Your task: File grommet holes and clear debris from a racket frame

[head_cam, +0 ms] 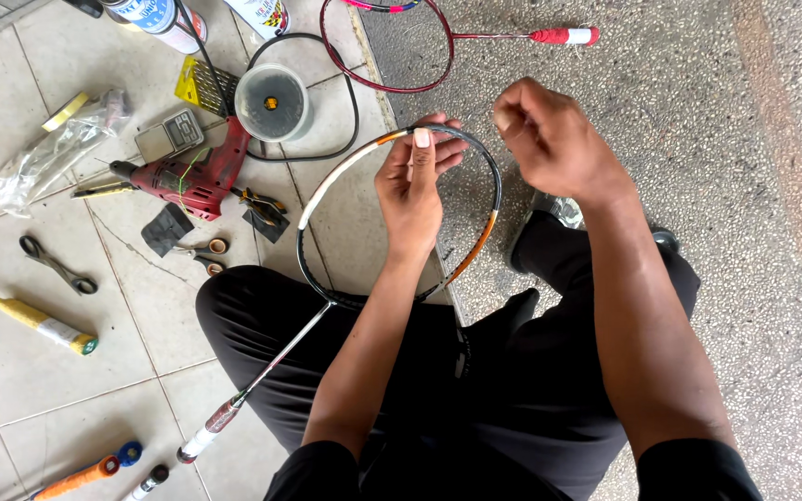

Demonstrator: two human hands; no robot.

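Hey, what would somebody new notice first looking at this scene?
First, the unstrung racket frame at centre: the left hand grips its top rim while the right hand is pinched shut just beside it. Next, the red drill lying on the tiles to the left, among scissors and other tools. A second, red racket lies on the floor at the top.

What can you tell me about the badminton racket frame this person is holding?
The racket has an oval head with no strings, its rim black with white and orange sections, on a thin silvery shaft ending in a white-wrapped grip near the tiles. It lies tilted across the person's black-trousered lap. The left hand pinches the top of the rim; the right hand is closed just beside it.
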